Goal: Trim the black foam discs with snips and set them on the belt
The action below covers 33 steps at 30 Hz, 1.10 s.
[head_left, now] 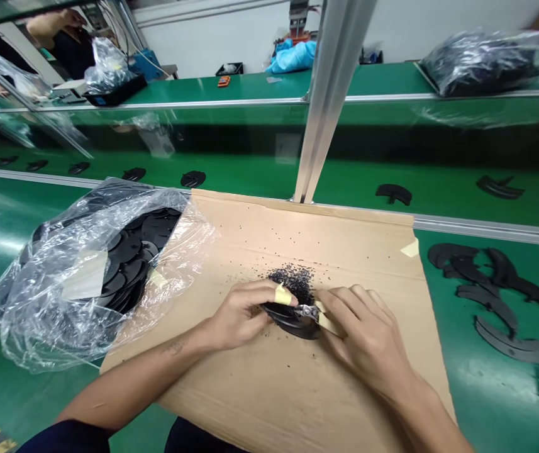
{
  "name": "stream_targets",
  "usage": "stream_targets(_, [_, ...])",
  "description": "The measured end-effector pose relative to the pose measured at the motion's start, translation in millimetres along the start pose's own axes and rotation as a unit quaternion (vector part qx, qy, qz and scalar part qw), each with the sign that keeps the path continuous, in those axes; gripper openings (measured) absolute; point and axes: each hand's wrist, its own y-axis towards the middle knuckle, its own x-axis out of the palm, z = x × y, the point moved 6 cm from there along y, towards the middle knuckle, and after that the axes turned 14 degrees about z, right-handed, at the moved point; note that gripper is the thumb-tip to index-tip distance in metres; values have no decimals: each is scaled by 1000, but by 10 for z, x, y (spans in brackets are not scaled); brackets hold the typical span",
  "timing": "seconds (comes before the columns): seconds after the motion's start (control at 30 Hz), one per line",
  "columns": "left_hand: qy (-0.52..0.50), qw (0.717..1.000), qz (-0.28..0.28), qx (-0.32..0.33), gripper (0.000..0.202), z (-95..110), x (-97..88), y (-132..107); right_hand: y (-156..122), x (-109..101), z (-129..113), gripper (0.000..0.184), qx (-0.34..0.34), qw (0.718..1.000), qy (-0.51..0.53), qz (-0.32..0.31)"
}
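Note:
Above a sheet of cardboard [250, 390], my left hand [245, 311] is closed around a round black plastic part [292, 326], tilted on its edge. Yellowish tape wraps one of its fingers. My right hand [361, 324] grips a pair of nippers [314, 311], whose metal jaws touch the rim of the black part; the handles are mostly hidden in the palm. Just beyond both hands lies a pile of tiny black trimmings [292, 277], with loose bits scattered round it.
A clear plastic bag [61, 251] of black discs [125, 251] lies at left. Curved black parts [490, 289] rest on the green table at right. A metal post [326, 94] rises behind the cardboard, beside a green conveyor [250, 163] carrying black parts. Another person [68, 44] is at far left.

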Motion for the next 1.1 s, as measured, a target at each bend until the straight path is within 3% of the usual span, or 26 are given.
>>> stream_targets(0.27, [-37,998,0,-43,22,-61,0,-15,-36,-27,15,20,12,999,31,7])
stream_targets(0.43, [-60,998,-1,-26,27,-25,7,-12,-26,-65,-42,20,-9,1000,-8,16])
stream_targets(0.63, [-61,998,-2,-20,24,-57,3,-15,-69,-62,-58,24,28,999,21,20])
stream_targets(0.73, [-37,999,-9,-17,23,-61,-22,-1,-79,-60,-19,20,41,998,19,38])
stream_targets(0.83, [3,1000,-19,-17,23,-45,-39,8,-55,-59,24,19,37,997,-48,54])
stream_targets(1.0, [62,995,-70,-17,29,-35,32,-28,-25,10,1,22,12,996,-84,19])
stream_targets(1.1, [77,995,-53,-32,30,-75,21,-14,-38,10,55,21,54,996,-68,22])
